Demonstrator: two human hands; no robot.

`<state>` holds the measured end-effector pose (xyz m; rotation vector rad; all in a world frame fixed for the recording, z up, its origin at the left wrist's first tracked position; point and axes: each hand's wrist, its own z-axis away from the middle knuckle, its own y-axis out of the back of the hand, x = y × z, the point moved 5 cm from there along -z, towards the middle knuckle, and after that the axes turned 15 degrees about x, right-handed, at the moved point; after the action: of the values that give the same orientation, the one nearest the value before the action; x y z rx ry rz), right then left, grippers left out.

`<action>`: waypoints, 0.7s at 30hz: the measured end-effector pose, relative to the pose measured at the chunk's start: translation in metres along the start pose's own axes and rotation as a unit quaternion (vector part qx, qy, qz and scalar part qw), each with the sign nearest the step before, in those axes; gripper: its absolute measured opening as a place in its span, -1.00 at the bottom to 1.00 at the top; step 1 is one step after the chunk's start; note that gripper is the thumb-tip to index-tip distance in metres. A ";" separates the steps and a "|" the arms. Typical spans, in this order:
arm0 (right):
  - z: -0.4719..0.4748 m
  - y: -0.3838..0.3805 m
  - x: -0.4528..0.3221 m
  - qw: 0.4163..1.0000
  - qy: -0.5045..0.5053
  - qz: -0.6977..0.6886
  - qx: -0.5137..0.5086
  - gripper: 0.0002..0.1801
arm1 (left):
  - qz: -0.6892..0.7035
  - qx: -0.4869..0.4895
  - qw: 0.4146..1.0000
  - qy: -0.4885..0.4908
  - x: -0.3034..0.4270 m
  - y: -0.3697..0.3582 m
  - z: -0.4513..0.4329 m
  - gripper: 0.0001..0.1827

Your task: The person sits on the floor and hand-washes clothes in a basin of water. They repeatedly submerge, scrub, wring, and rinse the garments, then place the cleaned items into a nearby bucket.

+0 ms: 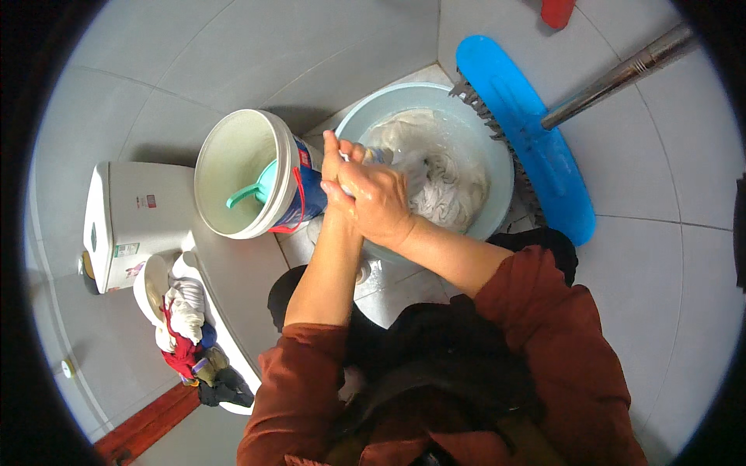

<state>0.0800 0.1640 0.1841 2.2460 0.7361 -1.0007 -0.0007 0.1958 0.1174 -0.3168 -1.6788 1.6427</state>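
Note:
My left hand (341, 166) and my right hand (376, 201) are pressed together over the left rim of a pale blue plastic basin (498, 215). A small piece of wet white and patterned cloth (376, 156) is squeezed between them, mostly hidden by the fingers. Both hands look wet. Inside the basin, whitish fabric (443, 192) lies bunched in cloudy water.
A white bucket (233, 227) with a green dipper (265, 183) stands left of the basin. At right leans a blue mop head (524, 134) with a metal handle (618, 76). Clothes (189, 314) lie on the toilet (218, 323) at far left.

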 end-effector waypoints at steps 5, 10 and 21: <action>-0.028 0.002 0.073 0.948 -0.299 -0.053 -0.091 -0.64 | -0.031 0.440 0.897 -0.022 -0.035 -0.023 0.004 -0.56; -0.012 0.004 0.084 0.627 -0.650 -0.430 -0.005 -0.56 | -0.029 0.421 0.907 0.017 -0.011 -0.054 0.014 -0.30; -0.020 0.025 0.040 0.857 -0.295 -0.295 -0.303 -0.75 | -0.639 0.236 0.713 -0.168 0.011 -0.058 0.020 -0.67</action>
<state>0.1286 0.1706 0.1707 1.0845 1.2575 -1.3941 -0.0026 0.1798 0.1772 1.2251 -1.0645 0.9130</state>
